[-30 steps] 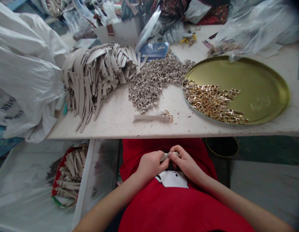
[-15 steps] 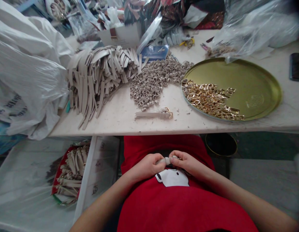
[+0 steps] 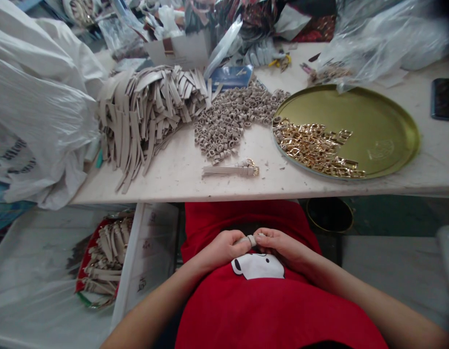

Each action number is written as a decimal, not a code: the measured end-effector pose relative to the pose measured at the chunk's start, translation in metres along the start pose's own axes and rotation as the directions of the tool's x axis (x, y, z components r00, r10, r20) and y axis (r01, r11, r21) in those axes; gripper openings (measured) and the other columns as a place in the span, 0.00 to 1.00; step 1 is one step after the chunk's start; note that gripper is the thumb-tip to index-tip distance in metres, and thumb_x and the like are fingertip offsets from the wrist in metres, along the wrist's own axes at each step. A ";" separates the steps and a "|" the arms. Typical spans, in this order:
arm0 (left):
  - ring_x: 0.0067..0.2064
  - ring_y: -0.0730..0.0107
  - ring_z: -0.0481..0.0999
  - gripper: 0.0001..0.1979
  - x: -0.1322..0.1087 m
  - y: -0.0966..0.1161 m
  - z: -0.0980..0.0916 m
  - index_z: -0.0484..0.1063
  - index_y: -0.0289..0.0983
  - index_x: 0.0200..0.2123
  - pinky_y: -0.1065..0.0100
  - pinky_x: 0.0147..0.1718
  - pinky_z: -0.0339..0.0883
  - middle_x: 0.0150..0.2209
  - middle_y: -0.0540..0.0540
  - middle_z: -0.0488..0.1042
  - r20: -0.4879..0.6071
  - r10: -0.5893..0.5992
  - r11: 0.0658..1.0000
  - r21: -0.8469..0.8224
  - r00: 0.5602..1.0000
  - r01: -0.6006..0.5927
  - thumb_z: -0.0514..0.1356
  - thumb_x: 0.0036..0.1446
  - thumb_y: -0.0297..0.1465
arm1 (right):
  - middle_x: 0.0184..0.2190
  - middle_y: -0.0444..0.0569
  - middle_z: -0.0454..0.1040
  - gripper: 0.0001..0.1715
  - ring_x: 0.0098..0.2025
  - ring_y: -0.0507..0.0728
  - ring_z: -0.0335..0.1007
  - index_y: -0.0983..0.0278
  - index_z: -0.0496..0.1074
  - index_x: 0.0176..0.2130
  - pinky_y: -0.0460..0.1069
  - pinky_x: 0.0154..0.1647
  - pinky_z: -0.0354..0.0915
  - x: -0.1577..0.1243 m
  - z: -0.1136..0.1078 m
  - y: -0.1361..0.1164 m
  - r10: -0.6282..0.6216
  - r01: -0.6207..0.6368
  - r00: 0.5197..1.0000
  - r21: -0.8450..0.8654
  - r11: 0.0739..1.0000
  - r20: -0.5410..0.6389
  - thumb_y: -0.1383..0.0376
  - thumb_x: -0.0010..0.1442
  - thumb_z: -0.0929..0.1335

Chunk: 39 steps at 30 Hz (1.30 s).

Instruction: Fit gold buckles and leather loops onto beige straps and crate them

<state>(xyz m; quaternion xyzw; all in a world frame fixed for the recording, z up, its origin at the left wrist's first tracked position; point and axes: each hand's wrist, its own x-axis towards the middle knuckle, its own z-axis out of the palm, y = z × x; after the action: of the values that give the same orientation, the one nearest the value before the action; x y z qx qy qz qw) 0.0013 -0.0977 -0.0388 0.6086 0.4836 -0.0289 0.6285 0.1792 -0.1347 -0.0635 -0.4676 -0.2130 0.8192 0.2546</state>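
Note:
Over my lap, both hands pinch one short beige strap (image 3: 251,240) with a loop around it. My left hand (image 3: 227,249) grips its left end and my right hand (image 3: 278,242) the other; the fingers cover most of it. On the table's front part lie a few finished-looking straps with gold buckles (image 3: 231,169). Behind them is a heap of small beige strap loops (image 3: 227,123). A big pile of loose beige straps (image 3: 137,116) hangs toward the front on the left. To the right, a round gold tray (image 3: 384,116) carries many gold buckles (image 3: 315,148).
Below left, an open white drawer or bin (image 3: 137,271) holds a red container of buckled straps (image 3: 108,252). A white plastic bag (image 3: 42,106) bulges at the left. A phone (image 3: 444,99) lies far right; clear plastic bags (image 3: 391,43) and yellow-handled cutters (image 3: 280,62) are behind.
My right fingers have shifted slightly along the strap, and the loop on it appears more tilted. The whole view has moved a little; things on the table stay as they were.

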 end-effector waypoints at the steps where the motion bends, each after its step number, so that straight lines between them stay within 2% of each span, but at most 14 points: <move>1: 0.23 0.78 0.59 0.15 0.001 -0.001 0.000 0.68 0.32 0.28 0.76 0.19 0.50 0.21 0.54 0.62 -0.016 -0.005 1.000 0.013 1.000 0.006 0.52 0.52 0.40 | 0.18 0.38 0.58 0.24 0.19 0.45 0.47 0.65 0.60 0.25 0.44 0.20 0.42 0.001 0.000 0.000 0.009 -0.009 1.000 0.018 1.000 0.000 0.51 0.41 0.72; 4: 0.24 0.77 0.61 0.16 0.002 -0.005 0.002 0.70 0.33 0.29 0.75 0.20 0.49 0.22 0.53 0.64 -0.070 0.010 0.992 0.127 0.998 -0.001 0.52 0.52 0.41 | 0.18 0.38 0.58 0.23 0.19 0.46 0.47 0.64 0.60 0.25 0.44 0.20 0.43 0.002 0.000 0.001 -0.012 0.011 1.000 -0.009 1.000 -0.015 0.50 0.43 0.71; 7: 0.24 0.77 0.60 0.19 0.003 -0.007 0.001 0.70 0.33 0.29 0.75 0.20 0.48 0.22 0.53 0.64 -0.062 0.001 0.980 0.200 0.998 0.011 0.52 0.52 0.44 | 0.19 0.38 0.57 0.23 0.20 0.46 0.48 0.64 0.61 0.26 0.44 0.20 0.45 0.003 -0.002 0.003 -0.072 0.058 0.995 -0.189 0.980 -0.068 0.49 0.44 0.69; 10: 0.24 0.77 0.59 0.18 0.002 -0.009 -0.001 0.69 0.33 0.29 0.76 0.19 0.48 0.22 0.54 0.62 0.018 -0.014 0.993 0.119 1.000 0.012 0.53 0.51 0.43 | 0.19 0.38 0.58 0.24 0.20 0.47 0.49 0.64 0.62 0.27 0.44 0.20 0.47 0.003 -0.005 0.005 -0.082 0.056 0.994 -0.295 0.954 -0.076 0.48 0.43 0.69; 13: 0.25 0.78 0.59 0.15 0.002 -0.013 -0.002 0.68 0.32 0.31 0.76 0.20 0.51 0.24 0.54 0.62 0.079 0.003 1.000 -0.024 0.997 -0.001 0.55 0.50 0.41 | 0.20 0.38 0.59 0.24 0.20 0.47 0.50 0.64 0.62 0.29 0.44 0.21 0.48 0.000 -0.008 0.005 -0.038 0.032 0.999 -0.245 0.969 -0.020 0.47 0.44 0.69; 17: 0.25 0.78 0.59 0.15 0.002 -0.014 0.000 0.67 0.32 0.31 0.76 0.21 0.51 0.24 0.54 0.62 0.064 -0.018 0.998 -0.063 0.998 0.022 0.56 0.49 0.41 | 0.20 0.39 0.60 0.22 0.21 0.47 0.52 0.65 0.63 0.31 0.44 0.21 0.49 -0.002 -0.009 0.004 -0.046 0.048 0.999 -0.280 0.959 0.016 0.50 0.45 0.69; 20: 0.24 0.78 0.59 0.15 0.002 -0.008 0.004 0.68 0.33 0.29 0.75 0.21 0.49 0.22 0.54 0.61 0.001 -0.021 0.995 0.098 1.000 0.021 0.54 0.50 0.41 | 0.20 0.39 0.60 0.16 0.22 0.48 0.53 0.65 0.64 0.28 0.44 0.21 0.49 0.001 -0.007 0.008 -0.154 0.114 0.986 -0.438 0.892 -0.057 0.55 0.47 0.68; 22: 0.24 0.77 0.58 0.14 0.001 -0.003 0.006 0.67 0.34 0.26 0.74 0.21 0.47 0.21 0.54 0.60 -0.061 -0.018 0.964 0.264 0.998 0.034 0.53 0.51 0.39 | 0.20 0.40 0.61 0.11 0.23 0.49 0.54 0.65 0.63 0.27 0.44 0.21 0.50 0.004 -0.004 0.013 -0.270 0.156 0.954 -0.548 0.822 -0.133 0.59 0.49 0.66; 24: 0.24 0.77 0.58 0.13 0.000 -0.001 0.007 0.67 0.34 0.25 0.74 0.21 0.46 0.20 0.54 0.60 -0.089 -0.012 0.926 0.374 0.996 0.045 0.52 0.52 0.38 | 0.20 0.40 0.60 0.09 0.23 0.49 0.54 0.64 0.63 0.26 0.44 0.21 0.50 0.006 -0.003 0.017 -0.307 0.160 0.938 -0.584 0.796 -0.161 0.61 0.50 0.65; 28: 0.24 0.77 0.61 0.15 -0.003 -0.002 0.003 0.69 0.34 0.28 0.74 0.20 0.47 0.22 0.54 0.62 -0.026 0.007 0.948 0.318 1.000 0.002 0.52 0.52 0.41 | 0.20 0.39 0.59 0.11 0.22 0.48 0.53 0.64 0.63 0.28 0.44 0.21 0.51 0.003 -0.004 0.013 -0.223 0.164 0.973 -0.500 0.850 -0.060 0.59 0.50 0.65; 31: 0.25 0.76 0.61 0.17 -0.007 -0.001 -0.004 0.70 0.33 0.30 0.75 0.20 0.48 0.23 0.53 0.64 0.003 0.030 0.959 0.281 1.000 -0.030 0.52 0.53 0.43 | 0.22 0.40 0.61 0.11 0.23 0.49 0.55 0.64 0.64 0.31 0.44 0.22 0.52 -0.003 -0.005 0.004 -0.235 0.209 0.972 -0.476 0.854 0.005 0.58 0.53 0.64; 36: 0.29 0.74 0.67 0.21 -0.008 -0.001 -0.007 0.72 0.33 0.34 0.76 0.24 0.53 0.29 0.49 0.71 0.052 0.064 0.964 0.253 0.997 -0.075 0.46 0.58 0.42 | 0.23 0.42 0.63 0.08 0.25 0.50 0.57 0.64 0.64 0.27 0.45 0.23 0.54 -0.005 -0.006 0.002 -0.312 0.238 0.950 -0.607 0.759 -0.017 0.61 0.53 0.62; 39: 0.30 0.73 0.68 0.21 -0.003 -0.007 -0.005 0.73 0.34 0.35 0.76 0.24 0.54 0.29 0.49 0.73 0.071 0.070 0.950 0.299 0.995 -0.089 0.46 0.58 0.42 | 0.22 0.42 0.63 0.06 0.25 0.51 0.57 0.63 0.64 0.28 0.45 0.24 0.54 -0.004 -0.004 0.007 -0.339 0.244 0.941 -0.672 0.699 -0.010 0.64 0.54 0.61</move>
<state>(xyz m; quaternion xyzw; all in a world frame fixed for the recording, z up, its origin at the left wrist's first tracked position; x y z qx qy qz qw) -0.0074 -0.0972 -0.0405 0.7153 0.4296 -0.0954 0.5429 0.1832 -0.1417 -0.0671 -0.5409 -0.5428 0.6063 0.2128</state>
